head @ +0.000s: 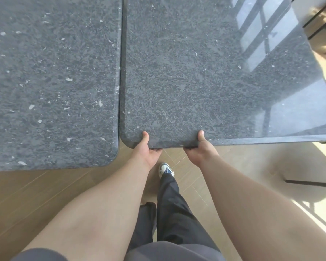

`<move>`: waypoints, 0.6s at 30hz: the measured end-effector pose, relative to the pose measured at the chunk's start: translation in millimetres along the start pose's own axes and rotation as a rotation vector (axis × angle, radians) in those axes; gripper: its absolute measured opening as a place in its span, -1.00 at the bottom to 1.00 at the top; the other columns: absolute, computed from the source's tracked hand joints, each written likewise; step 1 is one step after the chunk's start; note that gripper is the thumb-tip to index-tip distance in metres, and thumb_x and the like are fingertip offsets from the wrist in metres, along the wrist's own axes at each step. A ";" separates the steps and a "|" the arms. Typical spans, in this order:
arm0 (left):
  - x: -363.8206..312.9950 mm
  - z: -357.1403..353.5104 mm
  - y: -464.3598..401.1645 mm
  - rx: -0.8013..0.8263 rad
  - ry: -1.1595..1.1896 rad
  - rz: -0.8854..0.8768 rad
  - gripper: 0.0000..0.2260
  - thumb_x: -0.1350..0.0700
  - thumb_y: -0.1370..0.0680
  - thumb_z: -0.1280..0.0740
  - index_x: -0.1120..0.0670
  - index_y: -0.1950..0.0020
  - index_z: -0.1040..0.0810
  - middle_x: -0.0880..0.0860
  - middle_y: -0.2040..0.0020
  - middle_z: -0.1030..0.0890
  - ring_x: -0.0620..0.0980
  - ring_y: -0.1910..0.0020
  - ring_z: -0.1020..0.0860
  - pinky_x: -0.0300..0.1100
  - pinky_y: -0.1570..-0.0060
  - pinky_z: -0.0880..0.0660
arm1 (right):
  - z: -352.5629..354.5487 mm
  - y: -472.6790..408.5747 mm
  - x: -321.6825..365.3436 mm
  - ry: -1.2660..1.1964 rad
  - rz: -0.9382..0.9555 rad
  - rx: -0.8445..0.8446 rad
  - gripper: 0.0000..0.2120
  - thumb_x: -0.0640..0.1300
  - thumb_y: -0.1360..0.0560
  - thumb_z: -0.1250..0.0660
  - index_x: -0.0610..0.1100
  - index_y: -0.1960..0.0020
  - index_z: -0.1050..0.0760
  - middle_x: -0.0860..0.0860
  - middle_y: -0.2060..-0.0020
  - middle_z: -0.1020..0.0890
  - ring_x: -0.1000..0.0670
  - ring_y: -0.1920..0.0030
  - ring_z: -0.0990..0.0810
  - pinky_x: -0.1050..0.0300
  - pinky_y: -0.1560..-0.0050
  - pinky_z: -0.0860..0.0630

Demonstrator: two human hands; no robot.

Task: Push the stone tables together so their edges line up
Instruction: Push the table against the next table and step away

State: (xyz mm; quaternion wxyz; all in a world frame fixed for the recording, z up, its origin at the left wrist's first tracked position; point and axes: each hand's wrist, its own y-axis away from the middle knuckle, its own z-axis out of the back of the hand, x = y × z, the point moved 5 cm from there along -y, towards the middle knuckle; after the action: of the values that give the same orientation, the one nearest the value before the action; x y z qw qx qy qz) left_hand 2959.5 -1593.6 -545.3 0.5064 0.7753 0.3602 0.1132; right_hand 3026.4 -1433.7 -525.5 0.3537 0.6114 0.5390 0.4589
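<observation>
Two dark grey speckled stone tables stand side by side. The left table (pixel 51 81) reaches nearer to me than the right table (pixel 205 76), so their near edges are offset. A thin dark seam runs between their long sides, which look close or touching. My left hand (pixel 146 149) grips the right table's near edge by its rounded left corner, thumb on top and fingers underneath. My right hand (pixel 200 149) holds the same edge a little further right in the same way.
A wooden floor (pixel 45 189) lies below. My legs in dark trousers and one sneaker (pixel 166 169) stand under the right table's edge. Dark chair frames (pixel 320 27) sit at the far right, and a thin black bar (pixel 309 182) lies low on the right.
</observation>
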 end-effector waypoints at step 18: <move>-0.5 1.1 4.7 0.063 -0.029 0.038 -0.58 0.01 -0.65 -0.35 0.23 -0.41 -0.42 0.24 -0.34 -0.57 0.25 -0.32 -0.55 0.20 -0.08 -0.55 | 4.5 -2.2 -3.2 0.123 0.123 0.050 -0.75 -0.07 -0.60 -0.38 -0.20 -0.18 -0.47 -0.11 -0.05 -0.65 -0.14 0.06 -0.65 -0.08 0.44 -0.59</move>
State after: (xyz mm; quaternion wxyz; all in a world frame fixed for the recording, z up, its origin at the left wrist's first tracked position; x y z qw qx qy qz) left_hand 2961.8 -1595.8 -541.7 0.4847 0.7991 0.3413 0.1001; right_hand 3030.0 -1436.2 -529.6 0.2759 0.6226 0.5325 0.5027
